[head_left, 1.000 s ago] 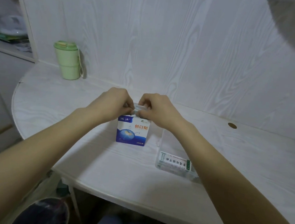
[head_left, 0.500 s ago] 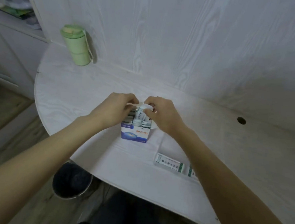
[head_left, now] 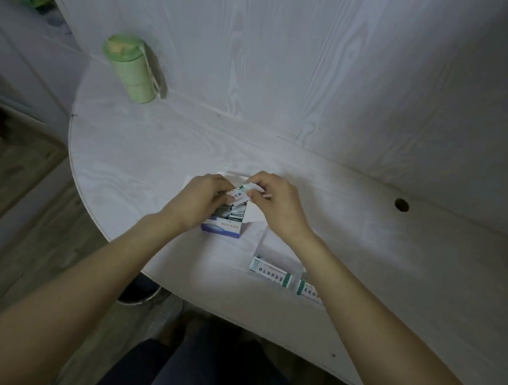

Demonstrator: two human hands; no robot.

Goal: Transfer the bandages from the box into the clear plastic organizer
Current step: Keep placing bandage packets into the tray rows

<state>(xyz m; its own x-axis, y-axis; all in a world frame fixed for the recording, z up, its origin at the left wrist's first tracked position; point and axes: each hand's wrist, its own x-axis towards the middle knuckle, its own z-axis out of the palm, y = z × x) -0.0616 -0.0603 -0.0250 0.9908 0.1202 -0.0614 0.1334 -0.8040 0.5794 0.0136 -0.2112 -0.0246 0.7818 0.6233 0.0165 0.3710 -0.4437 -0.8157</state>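
A blue and white bandage box point(head_left: 222, 228) stands open on the white table point(head_left: 144, 164), with several wrapped bandages point(head_left: 231, 214) packed upright inside. My left hand point(head_left: 200, 200) and my right hand point(head_left: 273, 203) meet just above the box's opening. Together they pinch a small white bandage packet point(head_left: 240, 193) between their fingertips. The clear plastic organizer point(head_left: 275, 255) lies to the right of the box, under my right forearm, and holds flat white packets with green print point(head_left: 270, 273).
A green lidded cup point(head_left: 130, 69) with a strap stands at the table's back left against the wood-grain wall. A round cable hole point(head_left: 401, 204) sits at the right rear. A dark bin point(head_left: 139, 290) stands on the floor under the table edge.
The camera has tilted down, so the box's inside now shows. The hands have lifted a bandage packet a little above the box opening.
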